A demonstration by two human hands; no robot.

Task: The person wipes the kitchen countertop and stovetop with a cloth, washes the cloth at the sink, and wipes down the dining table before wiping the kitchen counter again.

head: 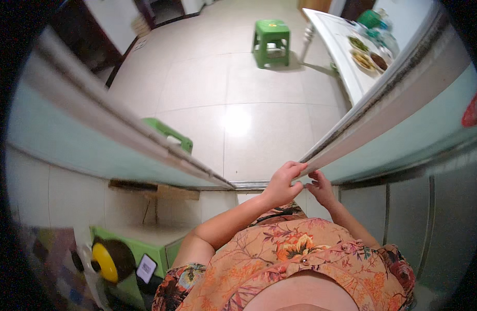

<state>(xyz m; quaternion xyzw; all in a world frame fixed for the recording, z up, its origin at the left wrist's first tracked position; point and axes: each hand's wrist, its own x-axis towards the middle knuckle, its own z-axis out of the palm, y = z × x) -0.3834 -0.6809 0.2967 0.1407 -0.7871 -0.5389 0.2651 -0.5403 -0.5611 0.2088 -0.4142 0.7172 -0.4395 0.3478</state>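
A frosted glass door panel with a pale frame stands upright on the right of the doorway. My left hand grips the leading edge of this frame, fingers on the far side and thumb nearer me. On the panel's near face, my right hand has its fingers bent against the lower part of the frame as I see it; whether it grips there is unclear. Below both hands runs the metal floor track of the doorway. Another frosted glass panel stands on the left side of the opening.
Beyond the doorway are a green plastic stool and a partly hidden green plastic piece. A white table holds several dishes of food. At lower left, a phone and a yellow-and-dark round object sit by a green cabinet.
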